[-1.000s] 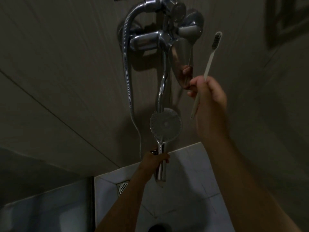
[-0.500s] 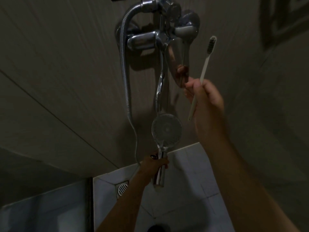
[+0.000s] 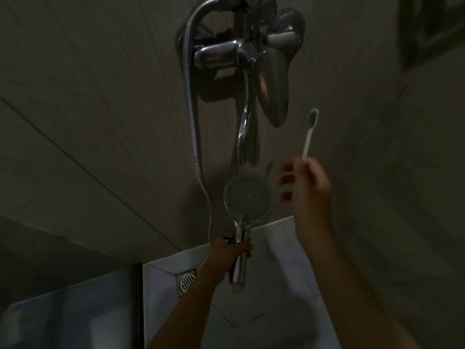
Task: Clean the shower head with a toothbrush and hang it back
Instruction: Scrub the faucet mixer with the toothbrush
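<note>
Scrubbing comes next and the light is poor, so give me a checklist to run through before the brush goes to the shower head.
1. Left hand grips the shower head by its handle: ok.
2. Its face is turned toward the camera, unobstructed: ok.
3. Right hand holds the toothbrush by its lower end, bristles up: ok.
4. Bristles on the face: not ok; the brush is up and to the right, apart from it.
5. Hose hangs free: cannot tell; its lower end is lost near the left hand.
6. Dirt on the face: cannot tell, too dark.
</note>
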{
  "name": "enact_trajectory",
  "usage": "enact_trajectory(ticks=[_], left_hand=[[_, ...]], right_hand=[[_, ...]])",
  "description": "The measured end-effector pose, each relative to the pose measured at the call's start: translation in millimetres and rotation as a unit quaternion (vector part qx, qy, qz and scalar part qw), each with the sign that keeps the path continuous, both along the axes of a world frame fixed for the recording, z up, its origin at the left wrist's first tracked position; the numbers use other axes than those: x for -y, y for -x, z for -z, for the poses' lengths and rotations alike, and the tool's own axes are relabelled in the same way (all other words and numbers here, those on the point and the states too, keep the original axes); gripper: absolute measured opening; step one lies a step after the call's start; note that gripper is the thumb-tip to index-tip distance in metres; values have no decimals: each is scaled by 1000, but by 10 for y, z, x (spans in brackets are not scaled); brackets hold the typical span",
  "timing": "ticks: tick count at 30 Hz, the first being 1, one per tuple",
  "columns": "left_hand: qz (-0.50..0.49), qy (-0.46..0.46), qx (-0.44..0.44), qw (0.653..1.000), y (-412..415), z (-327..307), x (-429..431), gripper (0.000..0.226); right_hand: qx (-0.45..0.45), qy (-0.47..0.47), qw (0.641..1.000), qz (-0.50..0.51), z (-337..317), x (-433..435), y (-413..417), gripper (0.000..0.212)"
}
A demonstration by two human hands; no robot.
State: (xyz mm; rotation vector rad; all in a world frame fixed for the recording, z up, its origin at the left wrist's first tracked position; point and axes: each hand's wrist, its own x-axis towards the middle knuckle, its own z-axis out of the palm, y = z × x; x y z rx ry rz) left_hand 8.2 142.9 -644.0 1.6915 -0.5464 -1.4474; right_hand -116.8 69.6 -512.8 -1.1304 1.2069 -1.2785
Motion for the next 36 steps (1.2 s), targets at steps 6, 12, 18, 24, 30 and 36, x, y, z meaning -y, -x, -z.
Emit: enact_trajectory(ticks=[6,12,18,24,30,36], left_hand=[[5,-10,-3,1000,-81,-14,53,13],[20,0,2,1000,-117,-39,55,11],[28,11,2,1000,-158,-86,18,10],[58,4,13,998,-210,-42,-19,12],[42,3,1,999,-234,3,-54,14],[38,10,-19,999,-293,-19,-35,13]], right_hand=[[-6,-4,1000,1,197,-65,-39,25],[-27,-16,999,9,484,-132,-30,25],[-240,-103,965,-26,1073,-314,-45,29],[-345,-32,930,-125,1139,-163,-255,19],[-344,-32,935,-78,1121,36,-170,17],[-372,-40,924,-81,1143,-6,-135,16]])
